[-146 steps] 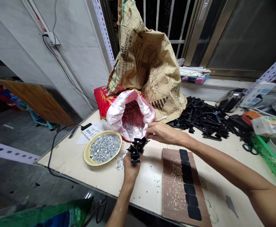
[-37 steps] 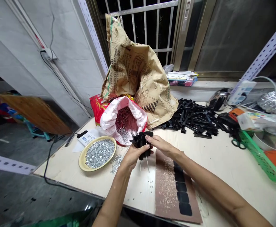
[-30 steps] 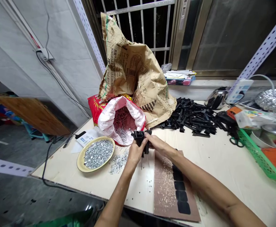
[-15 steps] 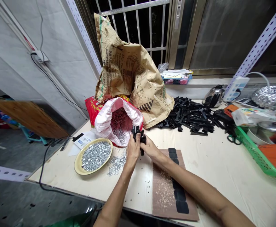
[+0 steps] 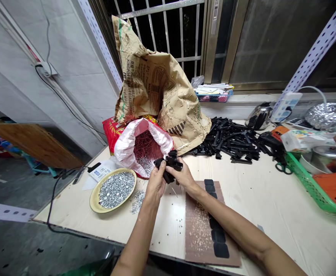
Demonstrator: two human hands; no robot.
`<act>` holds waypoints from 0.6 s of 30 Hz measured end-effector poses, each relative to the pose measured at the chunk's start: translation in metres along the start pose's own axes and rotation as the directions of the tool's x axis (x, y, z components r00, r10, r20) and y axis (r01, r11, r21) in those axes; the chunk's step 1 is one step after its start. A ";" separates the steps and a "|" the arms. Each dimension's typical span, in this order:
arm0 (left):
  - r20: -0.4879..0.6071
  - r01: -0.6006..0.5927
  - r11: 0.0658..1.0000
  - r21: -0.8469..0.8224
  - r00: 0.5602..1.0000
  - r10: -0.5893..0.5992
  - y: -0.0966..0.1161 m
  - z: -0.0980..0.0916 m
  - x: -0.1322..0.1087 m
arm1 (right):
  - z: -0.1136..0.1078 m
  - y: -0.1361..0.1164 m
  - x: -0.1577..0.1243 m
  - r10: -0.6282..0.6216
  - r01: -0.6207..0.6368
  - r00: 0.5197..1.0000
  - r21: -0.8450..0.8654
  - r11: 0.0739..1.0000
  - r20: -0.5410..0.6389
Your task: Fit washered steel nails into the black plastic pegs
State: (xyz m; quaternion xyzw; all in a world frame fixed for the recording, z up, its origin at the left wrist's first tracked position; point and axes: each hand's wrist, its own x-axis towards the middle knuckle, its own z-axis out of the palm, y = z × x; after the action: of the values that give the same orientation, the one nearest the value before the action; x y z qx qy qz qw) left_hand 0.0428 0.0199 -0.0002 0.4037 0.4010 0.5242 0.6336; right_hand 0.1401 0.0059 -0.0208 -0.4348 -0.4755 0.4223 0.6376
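Brown board: brown board lies by the surface's near edge, bearing a row of black pads and pale crumbs.
Left hand: left hand has its thumb and fingers closed round the black pieces, above the surface's middle.
Right hand: right hand pinches the same black pieces from the other side.
Thin rod: a thin rod pokes out beneath them.
Yellow dish: yellow dish, toward the surface's left corner, holds silver washers; more lie loose beside it.
White-lined bag: white-lined bag gapes behind the hands, showing red and silver rods.
Black heap: black heap lies near the far edge.
Progress: some pieces appear gathered with at least one rod; the heap, washers and bagged rods look like plentiful stock, so probably much is left.
Hard to see: fingers cover the joins and several fingertips; the piece count cannot be told. The bag's depths are dark, and the forearm covers some pads.
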 end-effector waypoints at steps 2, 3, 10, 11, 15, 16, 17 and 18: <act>-0.007 0.043 0.990 -0.132 0.999 -0.044 0.000 0.001 -0.002 | 0.000 -0.005 0.000 -0.042 0.045 0.998 -0.101 0.994 0.038; -0.004 0.058 0.986 -0.158 0.998 -0.060 0.001 0.002 -0.003 | 0.001 -0.006 0.001 -0.057 0.063 0.997 -0.140 0.988 0.046; 0.171 0.115 0.984 -0.135 0.981 -0.091 0.004 -0.010 -0.003 | -0.008 -0.008 0.010 -0.076 0.085 0.994 -0.111 0.990 0.082; 0.163 0.101 0.985 -0.140 0.984 -0.078 0.003 -0.012 -0.002 | -0.011 -0.009 0.010 -0.034 0.042 0.987 -0.050 0.998 0.156; 0.121 0.116 0.971 -0.210 0.988 -0.091 0.002 -0.018 0.004 | -0.017 -0.014 0.009 0.117 -0.173 0.952 0.181 0.968 0.282; 0.115 0.114 0.967 -0.229 0.989 -0.089 0.002 -0.019 0.004 | -0.017 -0.014 0.008 0.133 -0.188 0.961 0.220 0.957 0.241; 0.111 0.107 0.966 -0.234 0.990 -0.083 0.001 -0.019 0.005 | -0.016 -0.014 0.007 0.153 -0.200 0.969 0.254 0.946 0.192; 0.107 0.100 0.972 -0.214 0.991 -0.078 0.001 -0.019 0.005 | -0.015 -0.012 0.006 0.187 -0.223 0.971 0.290 0.931 0.146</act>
State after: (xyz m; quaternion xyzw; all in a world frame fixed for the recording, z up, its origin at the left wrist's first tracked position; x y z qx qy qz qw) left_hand 0.0257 0.0263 -0.0067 0.3381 0.3273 0.5159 0.7158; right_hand 0.1578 0.0063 -0.0102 -0.3534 -0.3931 0.5792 0.6206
